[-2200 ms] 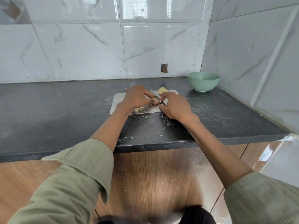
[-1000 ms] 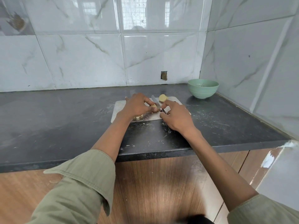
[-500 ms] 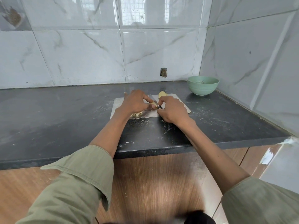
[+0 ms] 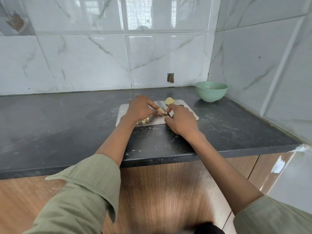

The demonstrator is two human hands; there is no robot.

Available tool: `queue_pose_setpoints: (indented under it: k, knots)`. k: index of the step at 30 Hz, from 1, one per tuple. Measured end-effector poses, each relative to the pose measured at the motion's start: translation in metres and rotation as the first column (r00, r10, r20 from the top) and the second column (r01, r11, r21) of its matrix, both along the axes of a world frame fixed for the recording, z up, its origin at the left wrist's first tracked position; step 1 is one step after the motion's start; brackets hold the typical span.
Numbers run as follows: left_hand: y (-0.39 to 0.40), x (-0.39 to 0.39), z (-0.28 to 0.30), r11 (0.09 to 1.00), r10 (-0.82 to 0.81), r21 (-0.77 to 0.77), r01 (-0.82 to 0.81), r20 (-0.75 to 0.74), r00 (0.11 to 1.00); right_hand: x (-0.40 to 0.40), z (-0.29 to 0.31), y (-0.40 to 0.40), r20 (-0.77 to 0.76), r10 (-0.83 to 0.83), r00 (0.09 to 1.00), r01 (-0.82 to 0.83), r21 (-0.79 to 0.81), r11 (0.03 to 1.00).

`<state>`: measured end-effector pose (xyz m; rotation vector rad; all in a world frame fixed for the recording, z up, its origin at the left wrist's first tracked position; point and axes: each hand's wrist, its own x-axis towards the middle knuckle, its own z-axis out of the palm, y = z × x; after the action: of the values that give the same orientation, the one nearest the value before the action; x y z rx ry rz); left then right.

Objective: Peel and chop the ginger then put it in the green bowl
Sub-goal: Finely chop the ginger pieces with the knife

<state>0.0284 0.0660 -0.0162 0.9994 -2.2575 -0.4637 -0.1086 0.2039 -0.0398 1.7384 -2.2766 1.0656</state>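
Right now the left hand [image 4: 141,108] is pinching a pale yellow peeled ginger piece [image 4: 161,111] on the cutting board [image 4: 189,109], while the right hand [image 4: 181,120] is gripping the knife [image 4: 161,106] against it; chopped bits [image 4: 145,120] are lying under the left wrist, and the green bowl [image 4: 211,91] is sitting well apart.

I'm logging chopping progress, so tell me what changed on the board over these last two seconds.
Hardly anything. The left hand still pins the ginger piece while the right hand keeps the knife against it. Chopped bits, spare chunk and green bowl stayed put.
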Motion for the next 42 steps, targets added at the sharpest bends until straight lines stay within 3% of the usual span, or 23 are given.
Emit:
queue_pose_setpoints:
  k: [8,21,28,35,42]
  knots:
    - [0.001,0.000,0.001,1.000,0.020,0.014,-0.021,0.026,0.999,0.000,-0.002,0.007,0.016,0.037,0.999,-0.036,-0.060,0.998]
    - [-0.009,-0.004,-0.003,0.998,-0.024,0.050,0.022,0.044,0.999,-0.003,0.010,-0.008,0.037,0.050,0.998,-0.053,0.095,0.994]
    - [-0.001,-0.002,-0.001,0.999,0.049,-0.003,-0.048,0.078,0.996,0.004,0.013,-0.010,0.061,0.032,0.998,-0.039,0.111,0.993]
    - [-0.002,-0.001,-0.002,0.999,0.019,0.036,-0.019,0.020,1.000,-0.006,0.006,-0.001,0.110,0.042,0.993,-0.048,0.056,0.997]
    - [0.002,0.001,0.000,0.998,-0.018,0.062,0.019,-0.016,1.000,-0.006,0.013,-0.001,0.143,0.066,0.988,-0.085,0.136,0.987]
